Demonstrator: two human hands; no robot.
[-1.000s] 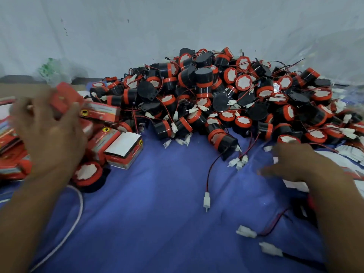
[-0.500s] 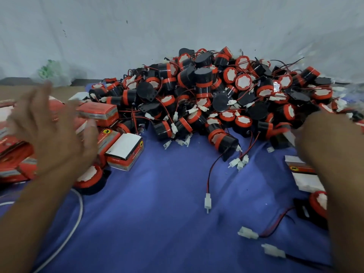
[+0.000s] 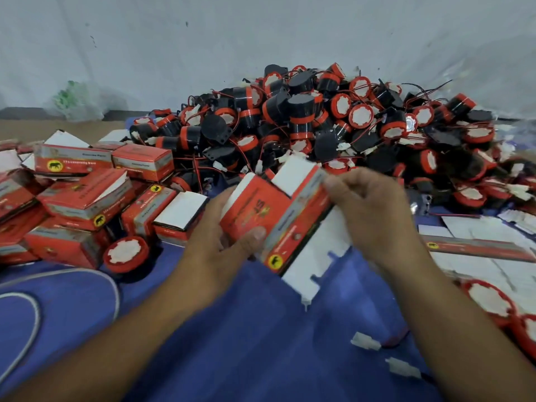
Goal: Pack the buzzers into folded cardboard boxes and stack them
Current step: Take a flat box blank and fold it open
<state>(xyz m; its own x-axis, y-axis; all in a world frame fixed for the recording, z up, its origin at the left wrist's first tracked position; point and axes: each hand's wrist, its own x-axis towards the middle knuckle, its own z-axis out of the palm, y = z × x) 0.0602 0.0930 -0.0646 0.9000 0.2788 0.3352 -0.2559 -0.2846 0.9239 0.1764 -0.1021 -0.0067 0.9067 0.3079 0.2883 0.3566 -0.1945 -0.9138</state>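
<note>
Head view — cardboard box (image 3: 255, 204) gripped in left fingers (image 3: 217, 206), right fingers (image 3: 348, 187) pinching its top edge

Flat red carton (image 3: 271, 216) held mid-air, flaps open — buzzer heap (image 3: 319, 132) behind, packed boxes (image 3: 87, 198) left

Blurred, unreadable print on cardboard box (image 3: 255, 210)
</note>
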